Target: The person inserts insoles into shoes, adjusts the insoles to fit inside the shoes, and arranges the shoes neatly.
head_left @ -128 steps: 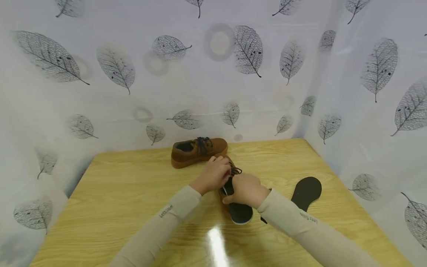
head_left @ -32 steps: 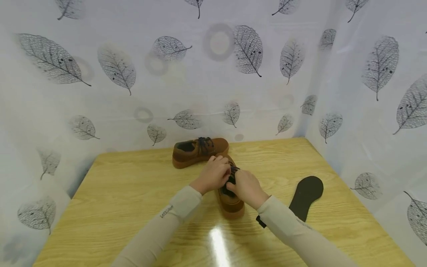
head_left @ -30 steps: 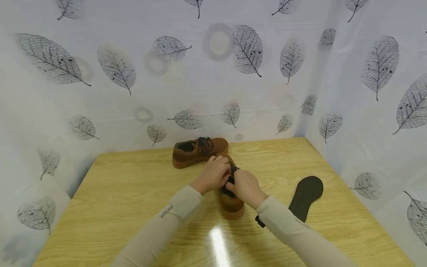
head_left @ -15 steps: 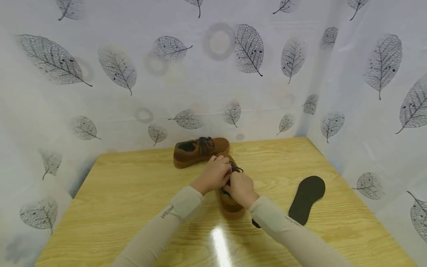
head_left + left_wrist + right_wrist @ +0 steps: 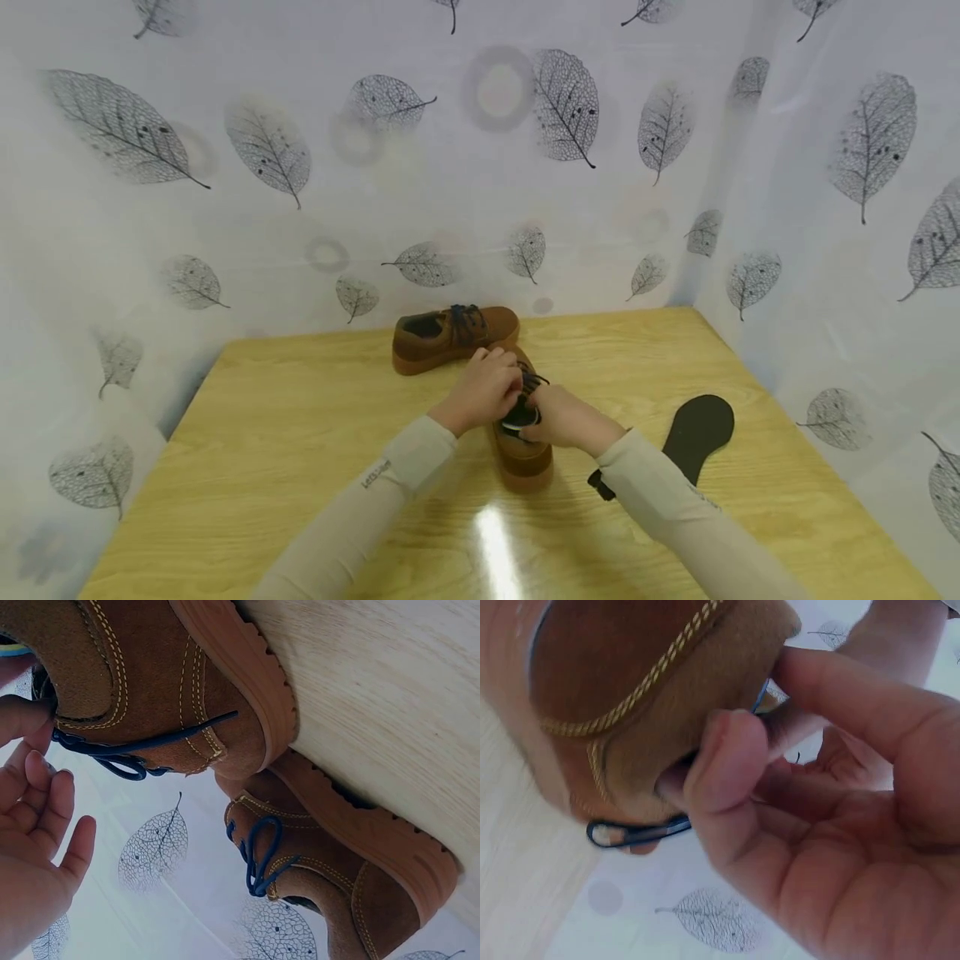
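Observation:
A brown lace-up shoe [image 5: 522, 468] stands on the table, heel towards me. My left hand [image 5: 486, 388] is over its front part; in the left wrist view, thumb and forefinger pinch the tongue by the dark blue laces [image 5: 124, 750], the other fingers loosely bent. At the shoe's opening, my right hand [image 5: 567, 419] has its thumb and fingers around the pale-edged rim of a dark insole [image 5: 514, 430], which lies mostly inside. The right wrist view shows its fingers [image 5: 727, 761] bent at the collar. The insole's front part is hidden in the shoe.
A matching brown shoe [image 5: 497, 327] lies across the back, against the toe of the first. To the right, a loose black insole [image 5: 701, 423] lies flat on the wooden table [image 5: 315, 433], partly behind the right sleeve. A leaf-print curtain [image 5: 420, 183] hangs behind.
Earlier the insole's heel stuck out behind the shoe; now it is in the opening. My right hand dipped in, then drew back right, and the pale rim shows again. My left hand stays put.

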A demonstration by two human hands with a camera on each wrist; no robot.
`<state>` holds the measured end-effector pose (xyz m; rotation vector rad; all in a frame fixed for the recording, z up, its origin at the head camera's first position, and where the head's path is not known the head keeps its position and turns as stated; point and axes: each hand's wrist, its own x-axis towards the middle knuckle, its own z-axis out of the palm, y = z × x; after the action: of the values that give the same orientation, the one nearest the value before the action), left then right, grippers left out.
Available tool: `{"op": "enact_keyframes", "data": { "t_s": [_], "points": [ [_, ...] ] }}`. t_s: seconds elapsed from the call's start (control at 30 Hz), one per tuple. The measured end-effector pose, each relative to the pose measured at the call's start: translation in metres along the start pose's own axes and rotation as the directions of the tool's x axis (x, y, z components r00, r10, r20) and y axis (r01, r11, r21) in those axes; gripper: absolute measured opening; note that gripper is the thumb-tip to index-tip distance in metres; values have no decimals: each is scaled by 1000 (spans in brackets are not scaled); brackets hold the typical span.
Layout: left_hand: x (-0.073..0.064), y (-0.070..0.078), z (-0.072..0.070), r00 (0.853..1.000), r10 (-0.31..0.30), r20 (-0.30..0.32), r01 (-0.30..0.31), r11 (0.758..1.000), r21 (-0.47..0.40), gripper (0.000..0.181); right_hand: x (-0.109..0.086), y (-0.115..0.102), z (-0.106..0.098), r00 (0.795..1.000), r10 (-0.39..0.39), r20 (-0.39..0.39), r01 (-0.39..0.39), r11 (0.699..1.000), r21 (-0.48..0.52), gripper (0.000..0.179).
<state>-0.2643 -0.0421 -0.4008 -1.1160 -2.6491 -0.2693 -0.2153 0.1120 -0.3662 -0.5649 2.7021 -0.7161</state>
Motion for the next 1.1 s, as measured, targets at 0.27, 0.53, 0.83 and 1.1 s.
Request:
{"op": "enact_keyframes", "data": {
  "t_s": [0.27,0.53,0.83,1.1],
  "points": [
    [0,1,-3,1000,2,15,-2,1000,-12,9,-5,9,0,958,-283,-57,275,954,-120,6],
    [0,2,-4,1000,-9,17,9,1000,1,8,3,24,1,916,-379,135,387,921,-46,21],
    [-1,1,-3,1000,1,-6,-1,1000,-9,9,7,27,7,930,-273,248,301,950,-81,31],
    [-1,1,0,1000,-1,-25,0,1000,-22,9,12,28,14,942,-201,268,235,967,-100,38]
  ]
}}
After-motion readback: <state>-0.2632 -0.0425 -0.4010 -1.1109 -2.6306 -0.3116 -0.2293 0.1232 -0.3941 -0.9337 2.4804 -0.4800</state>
